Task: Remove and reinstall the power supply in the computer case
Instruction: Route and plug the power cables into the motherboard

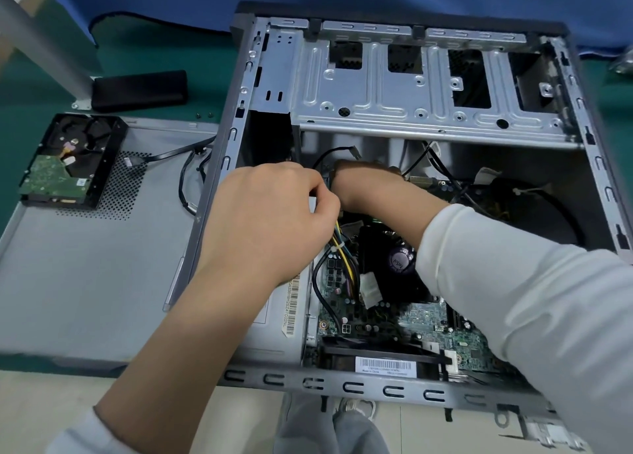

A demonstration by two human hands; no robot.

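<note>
We are viewing the open case (404,86) lying on its side, with both hands working inside it. The left hand (270,220) is pinching the bundle of yellow and black wires (339,244) between curled fingers, just above the board (394,320). The right hand (363,182) is reaching deeper toward the far wall; its fingers are hidden, so we cannot tell whether it is gripping anything. The power supply (274,330) is sitting in the near left corner of the case, largely covered by the left forearm, with a barcode label showing on its top. We are judging it a rigid, fairly heavy metal box, best taken by its flat sides with both hands, never hauled by its leads. The wires are looking soft and pliant, and their plugs are likely to suffer if pulled by the cable and not the housing. A drive (68,162) is lying on the removed side panel (85,275) to the left.
</note>
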